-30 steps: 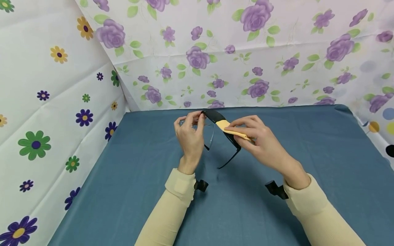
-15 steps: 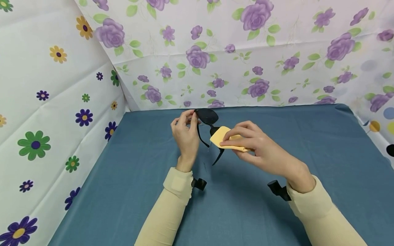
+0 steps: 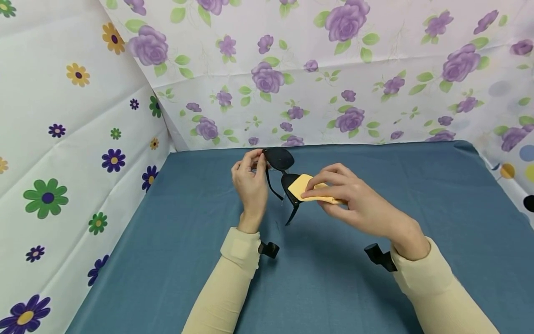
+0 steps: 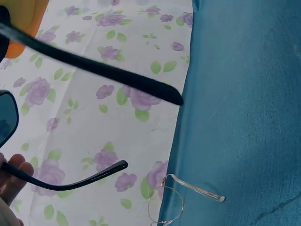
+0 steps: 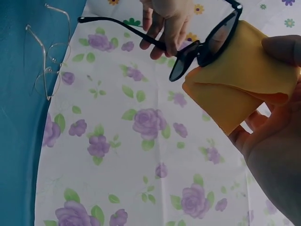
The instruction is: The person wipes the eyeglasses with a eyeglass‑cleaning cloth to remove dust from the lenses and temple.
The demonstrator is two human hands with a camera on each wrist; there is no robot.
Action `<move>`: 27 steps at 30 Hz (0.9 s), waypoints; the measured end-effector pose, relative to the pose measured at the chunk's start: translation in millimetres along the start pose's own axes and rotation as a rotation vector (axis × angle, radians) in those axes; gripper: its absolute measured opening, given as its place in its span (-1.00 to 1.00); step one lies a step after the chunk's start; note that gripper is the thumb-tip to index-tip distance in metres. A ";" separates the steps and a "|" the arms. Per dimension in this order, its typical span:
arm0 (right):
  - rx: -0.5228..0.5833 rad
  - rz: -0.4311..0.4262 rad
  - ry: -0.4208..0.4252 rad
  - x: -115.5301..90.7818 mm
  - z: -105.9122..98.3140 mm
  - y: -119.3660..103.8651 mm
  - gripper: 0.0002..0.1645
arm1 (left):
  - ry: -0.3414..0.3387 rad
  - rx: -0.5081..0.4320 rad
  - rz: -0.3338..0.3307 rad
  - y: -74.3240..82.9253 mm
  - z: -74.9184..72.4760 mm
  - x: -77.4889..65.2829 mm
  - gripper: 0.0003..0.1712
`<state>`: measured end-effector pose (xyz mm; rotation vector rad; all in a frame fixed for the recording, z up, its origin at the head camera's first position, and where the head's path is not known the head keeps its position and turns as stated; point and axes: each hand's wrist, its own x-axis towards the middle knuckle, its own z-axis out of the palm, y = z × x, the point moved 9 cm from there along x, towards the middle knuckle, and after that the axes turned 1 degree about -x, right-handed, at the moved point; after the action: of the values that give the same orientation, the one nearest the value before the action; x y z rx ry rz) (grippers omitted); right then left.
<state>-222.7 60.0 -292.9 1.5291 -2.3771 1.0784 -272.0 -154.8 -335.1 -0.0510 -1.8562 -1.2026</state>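
Note:
A pair of black sunglasses is up off the table, its temples unfolded and hanging down. My left hand pinches it at the left corner, by the hinge. My right hand holds a folded yellow cloth between thumb and fingers. The cloth lies against the right lens and covers part of it. In the right wrist view, the cloth overlaps the lower edge of the near lens, and my left fingers grip the far end of the frame.
Thin-rimmed clear eyeglasses rest on the blue tablecloth near its back edge, mostly hidden behind my left hand in the head view. A purple-flowered sheet hangs behind, and another flowered sheet stands at the left.
The sunglasses have turned so the left lens faces up more, and shifted slightly left with my left hand. My right hand and the cloth have moved a little lower, still at the right lens.

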 end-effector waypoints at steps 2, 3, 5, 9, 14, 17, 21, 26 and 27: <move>-0.001 -0.006 0.007 0.6 0.6 -0.2 -0.52 | -0.001 0.006 0.005 0.7 0.7 -0.9 -0.80; -0.001 -0.010 0.011 0.9 0.9 -0.5 -0.52 | -0.003 0.009 0.009 1.3 1.3 -1.3 -0.81; -0.007 -0.024 0.022 1.6 2.1 -1.5 -0.52 | -0.009 0.019 0.021 3.5 3.1 -2.3 -0.82; -0.039 -0.057 0.048 4.1 6.9 -3.7 -0.53 | -0.028 0.047 0.066 11.4 7.5 -5.1 -0.82; -0.115 -0.057 0.094 6.7 11.2 -0.7 -0.55 | -0.038 0.052 0.114 18.6 9.5 -8.0 -0.81; -0.153 -0.036 0.110 6.4 10.6 2.5 -0.54 | -0.022 0.033 0.121 18.9 7.4 -7.6 -0.82; -0.156 -0.018 0.101 5.1 7.6 4.8 -0.54 | 0.015 0.020 0.114 16.8 2.5 -5.6 -0.81; -0.136 -0.002 0.079 3.9 3.1 5.8 -0.58 | 0.047 0.005 0.103 13.6 -2.3 -3.0 -0.78; -0.132 0.002 0.073 3.8 2.8 5.8 -0.59 | 0.050 0.003 0.099 12.7 -3.0 -2.7 -0.78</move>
<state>-228.7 56.8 -296.1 1.4195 -2.3497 0.9403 -262.5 -149.3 -327.6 -0.1087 -1.7915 -1.1230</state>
